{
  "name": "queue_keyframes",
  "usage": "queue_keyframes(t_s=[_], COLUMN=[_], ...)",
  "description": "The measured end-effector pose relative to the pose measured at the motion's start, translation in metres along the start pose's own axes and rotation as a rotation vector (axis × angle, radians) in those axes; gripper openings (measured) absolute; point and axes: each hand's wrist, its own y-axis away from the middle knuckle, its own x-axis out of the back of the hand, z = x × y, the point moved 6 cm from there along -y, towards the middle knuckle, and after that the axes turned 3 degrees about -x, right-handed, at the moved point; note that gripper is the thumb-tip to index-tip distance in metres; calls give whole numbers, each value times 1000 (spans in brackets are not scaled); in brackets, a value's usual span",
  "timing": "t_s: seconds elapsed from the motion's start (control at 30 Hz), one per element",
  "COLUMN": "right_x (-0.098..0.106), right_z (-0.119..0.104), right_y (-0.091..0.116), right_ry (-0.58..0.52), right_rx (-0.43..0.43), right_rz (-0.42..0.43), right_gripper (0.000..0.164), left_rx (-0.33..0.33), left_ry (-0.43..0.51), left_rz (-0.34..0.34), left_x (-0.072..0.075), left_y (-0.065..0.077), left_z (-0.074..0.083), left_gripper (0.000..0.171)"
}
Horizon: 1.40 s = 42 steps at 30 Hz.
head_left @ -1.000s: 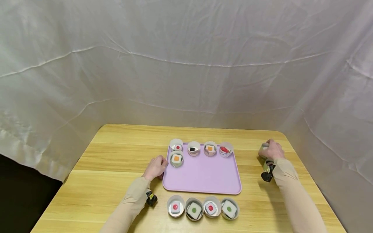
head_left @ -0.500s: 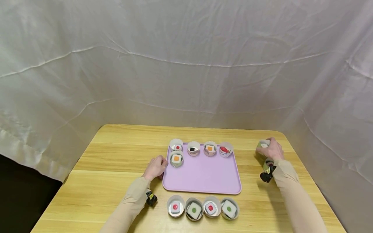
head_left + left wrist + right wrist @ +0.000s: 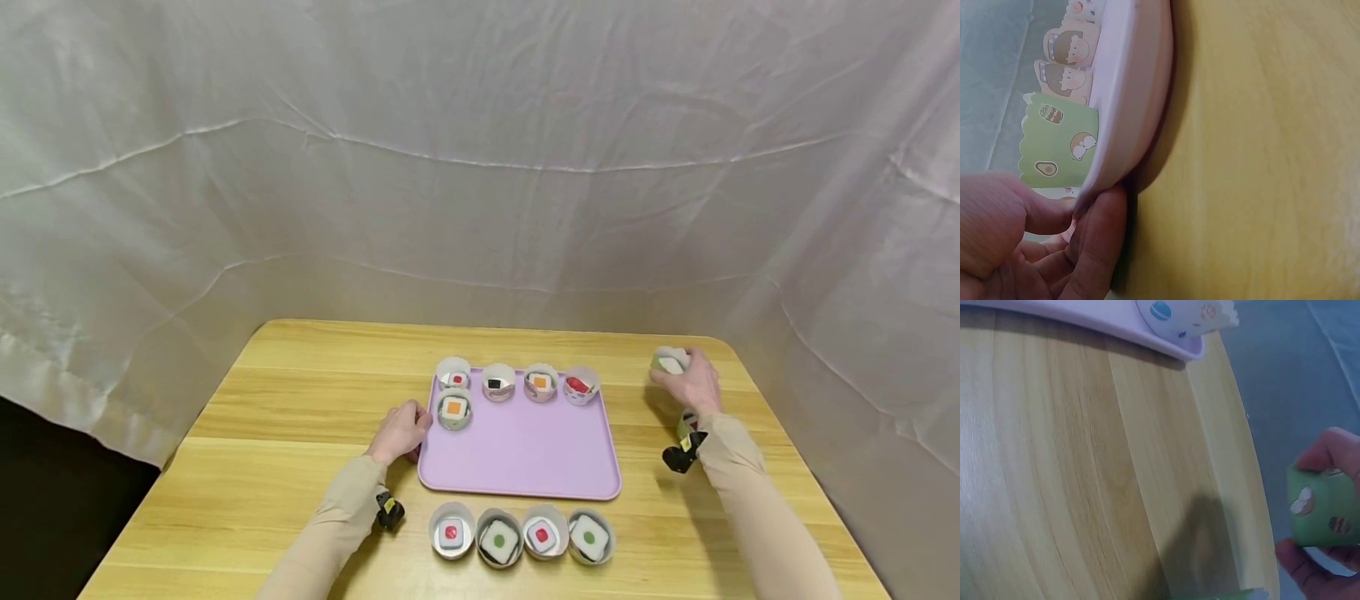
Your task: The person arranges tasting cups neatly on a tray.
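Note:
My right hand (image 3: 694, 383) grips a green paper baking cup (image 3: 1324, 509) between thumb and fingers, above the table at the far right. A white piece with some green (image 3: 671, 366) sits inside that cup. My left hand (image 3: 400, 432) pinches the left rim of the lilac tray (image 3: 525, 458); the left wrist view has the thumb (image 3: 1054, 215) on the rim's inner side and a finger beneath. Along the tray's back edge stand several cups, among them one with a red piece (image 3: 577, 385). A green cup with an orange-topped piece (image 3: 454, 409) stands at the tray's left.
In front of the tray is a row of several filled cups, including one with a red-dotted square (image 3: 452, 533) and one with a green-dotted square (image 3: 589, 537). Another green cup (image 3: 686, 423) stands under my right wrist, partly hidden. A grey curtain (image 3: 495, 208) hangs behind the table.
My right hand has lifted the green baking cup from the table, moving it up and slightly left. My left hand has stayed on the tray rim.

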Motion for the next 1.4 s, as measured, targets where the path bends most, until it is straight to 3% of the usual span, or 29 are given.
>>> queue_keyframes(t_s=[0.4,1.4], right_x=[-1,-34], right_z=[-23,-96], right_y=[4,26], right_ry=[-88,-76], right_rx=[77,284], right_rz=[64,-2], right_gripper=[79,69], left_rx=[-13,2], left_ry=[9,16], left_rz=[12,5], left_x=[0,1], left_y=[0,0], left_z=[-1,-1], left_gripper=[17,17])
